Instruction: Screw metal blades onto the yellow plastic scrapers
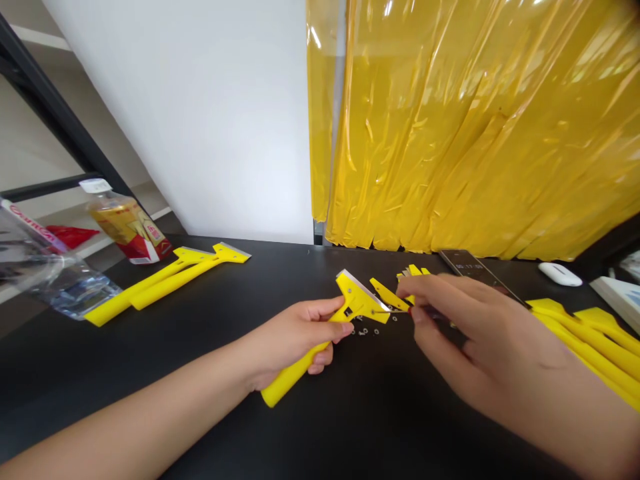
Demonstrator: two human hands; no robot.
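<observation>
My left hand [295, 340] is closed around the handle of a yellow scraper [361, 303], whose head with a metal blade edge points up and away from me. Between the thumb and fingers of my right hand [480, 347] is a thin screwdriver [399, 312]. Its tip meets a screw at the right side of the scraper head; most of its handle is hidden by my fingers. Small nuts and screws [365, 331] lie on the table just beyond the scraper. Loose yellow scraper plates [387, 293] lie behind them, partly covered by my right hand.
Two yellow scrapers [175, 280] rest at the left on the black table [210, 387]. More yellow handles [590, 340] lie at the right. A phone [470, 263] and white earphone case [560, 274] sit behind. Drink bottle [127, 223] and clear bottle [75, 287] stand far left.
</observation>
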